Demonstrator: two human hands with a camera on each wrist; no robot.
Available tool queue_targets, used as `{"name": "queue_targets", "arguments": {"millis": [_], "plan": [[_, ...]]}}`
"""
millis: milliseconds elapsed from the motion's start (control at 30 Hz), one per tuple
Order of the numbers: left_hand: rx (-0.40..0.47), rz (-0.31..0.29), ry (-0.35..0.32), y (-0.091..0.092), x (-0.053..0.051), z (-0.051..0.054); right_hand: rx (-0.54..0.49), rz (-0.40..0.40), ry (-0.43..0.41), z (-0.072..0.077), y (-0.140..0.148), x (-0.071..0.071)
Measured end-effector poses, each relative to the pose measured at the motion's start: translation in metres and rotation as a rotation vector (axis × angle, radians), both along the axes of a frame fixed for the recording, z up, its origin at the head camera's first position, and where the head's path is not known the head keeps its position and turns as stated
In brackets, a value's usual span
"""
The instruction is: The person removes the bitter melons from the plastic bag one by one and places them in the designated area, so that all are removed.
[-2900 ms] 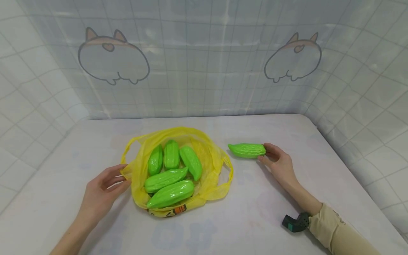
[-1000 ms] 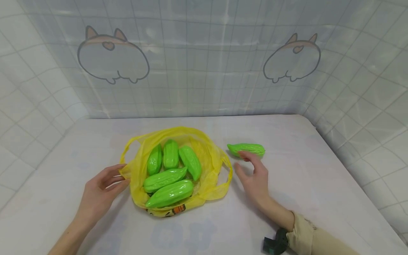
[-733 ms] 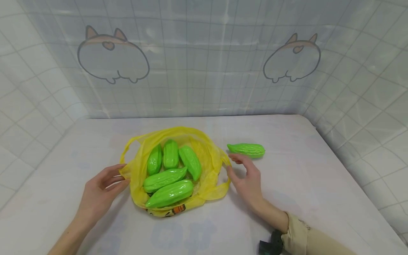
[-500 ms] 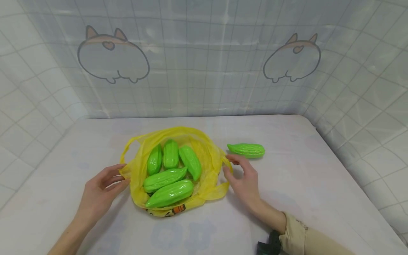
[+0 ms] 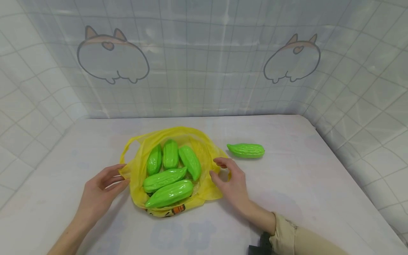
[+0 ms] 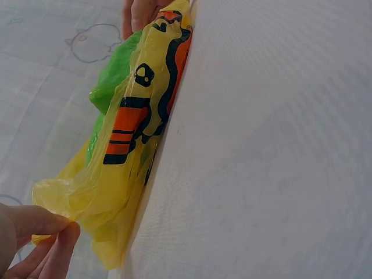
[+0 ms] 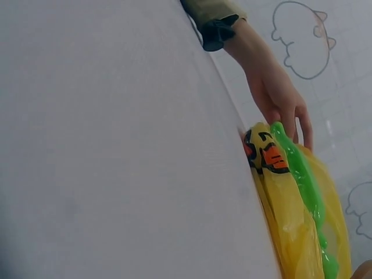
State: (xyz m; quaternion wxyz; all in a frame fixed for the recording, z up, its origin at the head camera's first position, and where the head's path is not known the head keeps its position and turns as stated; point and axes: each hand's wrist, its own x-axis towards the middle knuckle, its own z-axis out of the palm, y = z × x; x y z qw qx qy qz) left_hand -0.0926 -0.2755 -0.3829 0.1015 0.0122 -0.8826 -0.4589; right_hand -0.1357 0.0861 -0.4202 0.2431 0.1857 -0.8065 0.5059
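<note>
A yellow plastic bag point(image 5: 208, 152) lies with its mouth open and several shiny green bitter melons point(image 5: 170, 194) inside. At the bag's left edge, my left hand point(image 5: 100, 191) pinches the plastic between thumb and fingers, which the left wrist view shows closely. My right hand point(image 5: 232, 182) is at the bag's right rim. Its thumb and fingers are bent and apart, close to the plastic; whether they touch it is unclear. Part of the right handle is hidden behind this hand. One more bitter melon point(image 5: 246, 150) lies on the table, right of the bag.
The table point(image 5: 302, 184) has a white cover. Tiled-pattern curtains point(image 5: 197, 63) with cartoon animal drawings stand behind and at both sides. A black device point(image 5: 262, 244) sits at the right sleeve's cuff point(image 5: 283, 228).
My right hand has let go of the loose bitter melon and moved left and nearer to me, to the bag's right rim. The left hand has stayed at the bag's left edge.
</note>
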Motion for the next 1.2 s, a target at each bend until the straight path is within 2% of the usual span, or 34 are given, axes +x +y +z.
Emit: {"name": "queue_targets", "arguments": {"millis": [433, 967, 1200], "plan": [[-0.005, -0.004, 0.003, 0.0, 0.0, 0.001, 0.062, 0.003, -0.046, 0.0, -0.022, 0.002], [0.007, -0.015, 0.003, 0.001, 0.0, 0.003, 0.139, 0.007, -0.189, 0.002, -0.04, 0.001], [-0.009, -0.021, 0.011, 0.001, 0.0, 0.002, 0.189, -0.003, -0.202, 0.001, -0.041, 0.0]]}}
